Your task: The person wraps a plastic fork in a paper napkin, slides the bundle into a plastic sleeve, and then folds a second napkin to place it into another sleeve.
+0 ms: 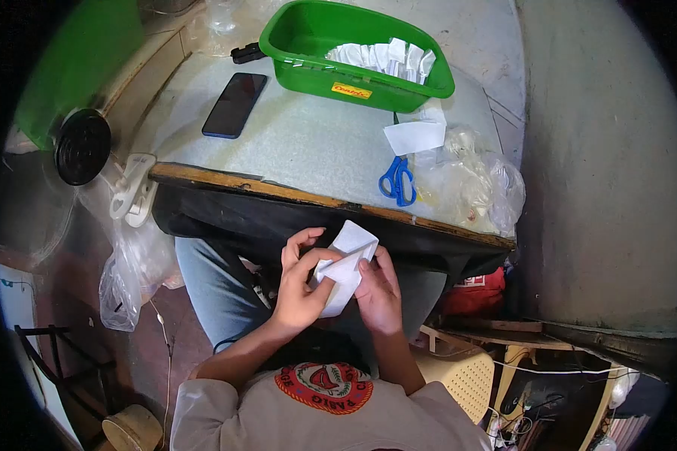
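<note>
While left hand (301, 292) and right hand (381, 298) pinch one paper (347, 272), one phone (235, 104) rests

My left hand (299, 293) at 9 o'clock of my right hand (378, 299); both pinched closed, fingertips toward 12 o'clock.

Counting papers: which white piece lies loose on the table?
The sheet beside the blue scissors; others sit in the green basket, and left hand and right hand hold the folded paper.

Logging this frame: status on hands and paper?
Left hand, right hand both hold paper below table edge. Scissors, phone, basket on table, apart. Nothing blocks.
</note>
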Tool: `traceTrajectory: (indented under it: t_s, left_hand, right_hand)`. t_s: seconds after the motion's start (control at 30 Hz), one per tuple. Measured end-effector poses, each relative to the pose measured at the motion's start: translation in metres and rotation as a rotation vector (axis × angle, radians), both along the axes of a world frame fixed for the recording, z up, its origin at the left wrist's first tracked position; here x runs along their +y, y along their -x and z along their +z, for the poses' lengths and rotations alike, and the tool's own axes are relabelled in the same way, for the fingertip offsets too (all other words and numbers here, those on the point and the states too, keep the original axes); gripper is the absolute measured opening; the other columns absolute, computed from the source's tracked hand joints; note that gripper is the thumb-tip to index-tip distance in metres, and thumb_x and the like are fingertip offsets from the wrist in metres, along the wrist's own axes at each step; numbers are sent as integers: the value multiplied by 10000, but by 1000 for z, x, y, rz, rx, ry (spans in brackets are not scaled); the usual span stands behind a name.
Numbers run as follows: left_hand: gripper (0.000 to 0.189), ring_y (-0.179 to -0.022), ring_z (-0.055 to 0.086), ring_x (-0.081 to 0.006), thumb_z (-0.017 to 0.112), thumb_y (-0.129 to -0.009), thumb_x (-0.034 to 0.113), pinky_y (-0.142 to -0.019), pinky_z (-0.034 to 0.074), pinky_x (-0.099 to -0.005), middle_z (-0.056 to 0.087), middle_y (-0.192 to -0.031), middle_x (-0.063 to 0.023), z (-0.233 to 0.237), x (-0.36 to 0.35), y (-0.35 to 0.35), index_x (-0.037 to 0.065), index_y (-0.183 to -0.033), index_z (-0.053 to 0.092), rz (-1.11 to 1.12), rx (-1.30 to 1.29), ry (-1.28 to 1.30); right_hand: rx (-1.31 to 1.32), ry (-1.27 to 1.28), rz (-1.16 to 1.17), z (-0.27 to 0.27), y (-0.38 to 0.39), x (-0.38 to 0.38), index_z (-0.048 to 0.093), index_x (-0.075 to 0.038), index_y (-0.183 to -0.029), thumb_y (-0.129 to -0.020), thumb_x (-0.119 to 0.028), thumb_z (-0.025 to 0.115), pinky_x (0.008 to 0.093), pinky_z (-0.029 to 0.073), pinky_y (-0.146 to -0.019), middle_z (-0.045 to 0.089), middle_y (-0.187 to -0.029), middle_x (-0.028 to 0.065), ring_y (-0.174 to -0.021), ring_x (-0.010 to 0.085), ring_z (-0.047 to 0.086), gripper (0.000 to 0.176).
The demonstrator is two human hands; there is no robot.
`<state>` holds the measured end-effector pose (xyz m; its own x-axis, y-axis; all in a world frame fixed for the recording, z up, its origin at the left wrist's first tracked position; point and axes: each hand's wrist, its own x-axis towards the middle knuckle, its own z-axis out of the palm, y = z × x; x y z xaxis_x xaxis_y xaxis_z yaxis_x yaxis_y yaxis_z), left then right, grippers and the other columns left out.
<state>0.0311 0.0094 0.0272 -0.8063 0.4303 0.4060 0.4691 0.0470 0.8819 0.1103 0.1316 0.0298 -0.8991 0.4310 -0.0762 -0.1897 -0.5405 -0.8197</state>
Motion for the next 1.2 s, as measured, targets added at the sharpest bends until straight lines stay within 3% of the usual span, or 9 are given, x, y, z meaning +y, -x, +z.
traceTrajectory:
  t_s: [0.03, 0.1, 0.17, 0.23, 0.57, 0.73, 0.83, 1.03, 1.2]
  left_hand:
    - [310, -1144, 536, -298, 634, -726, -50, -994, 403, -364, 579, -1198, -149, -4, 0, 0, 69, -1010, 674, 0, -6, -2]
    - [316, -1158, 556, -306, 609, -737, -72, -1000, 417, -368, 591, -1179, -164, -14, -1, 3, 47, -1024, 665, -197, -363, -187]
    - [295, -1134, 591, -297, 589, -760, -85, -973, 444, -359, 611, -1150, -164, -19, -4, 4, 22, -1026, 658, -213, -333, -169]
    - [281, -1078, 616, -273, 582, -775, -91, -948, 456, -337, 623, -1118, -152, -20, -5, 5, 4, -1028, 658, -251, -419, -212]
    - [242, -979, 647, -226, 608, -787, -96, -867, 494, -312, 661, -1000, -121, -5, -15, 9, -1, -993, 694, -211, -291, -164]
    - [241, -958, 657, -232, 648, -770, -94, -856, 504, -320, 666, -1004, -122, 3, -16, 5, 6, -985, 696, -222, -253, -177]
    - [241, -958, 659, -229, 656, -770, -92, -850, 507, -320, 671, -995, -124, 1, -18, 5, 5, -988, 689, -200, -213, -152]
    - [221, -936, 663, -215, 677, -796, -70, -831, 511, -312, 681, -989, -125, -2, -17, 4, -1, -1006, 674, -232, -264, -212]
    - [187, -873, 654, -160, 716, -830, -13, -783, 511, -281, 687, -986, -112, 0, -15, 0, -6, -1012, 677, -215, -301, -210]
  right_hand:
    - [15, 2, -30, 0, 0, -1, 462, -29, -1238, -1012, -118, 518, 293, 416, -959, 571, -1171, 74, -1084, 129, 536, 249]
    - [-14, -44, -26, -1, -1, -2, 464, -27, -1232, -1010, -119, 525, 286, 416, -952, 572, -1168, 73, -1073, 126, 536, 247]
    - [-41, -91, -23, -6, -3, -1, 466, -25, -1226, -1008, -119, 532, 278, 416, -945, 573, -1166, 72, -1062, 123, 536, 246]
    - [-81, -330, -6, -14, -6, 4, 467, -25, -1227, -1003, -112, 543, 264, 415, -927, 573, -1162, 70, -1043, 112, 533, 252]
    - [-64, -570, -151, 14, 0, 1, 507, -6, -1201, -927, 34, 588, 250, 464, -880, 548, -1224, 95, -1098, 148, 547, 289]
    - [-28, -985, 14, 24, 4, 16, 587, -13, -1083, -849, 111, 554, 275, 471, -891, 515, -1197, 92, -1027, 151, 571, 267]
    - [-5, -977, 9, 22, 7, 18, 592, -2, -1025, -804, 124, 575, 263, 515, -817, 550, -1138, 104, -1008, 161, 599, 254]
    - [20, -785, -58, 12, 7, 12, 567, 11, -966, -830, 94, 603, 243, 504, -800, 547, -1084, 93, -965, 129, 578, 163]
    - [13, -817, -103, 14, 7, 12, 573, 8, -943, -854, 56, 637, 244, 472, -779, 558, -1066, 96, -936, 130, 567, 120]
